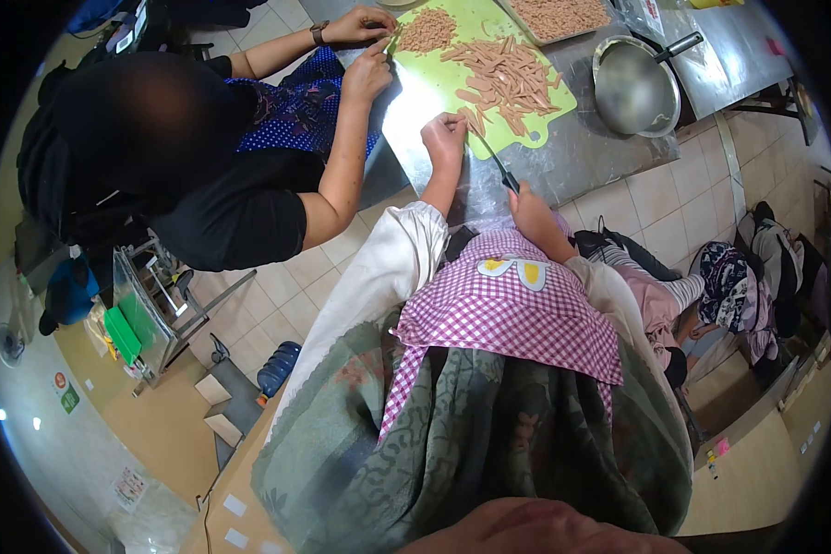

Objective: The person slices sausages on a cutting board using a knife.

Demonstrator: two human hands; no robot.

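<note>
My right hand [533,214] is wrapped round the black handle of a knife [497,159], whose blade points up and left onto the light green cutting board [558,81]. At the board's near edge, the closed fingers of my left hand [445,140] hold a few pinkish-brown sausage strips [474,120] beside the blade tip. Just beyond lies a loose pile of cut sausage strips [506,78]. Farther up the same board is a heap of small diced pieces [427,30].
A co-worker [277,175] on the left has both hands at the board's left edge. A metal pan [635,88] with a black-handled utensil [681,46] stands to the right on the steel table [586,148]. Behind the board sits a tray of diced pieces [560,17].
</note>
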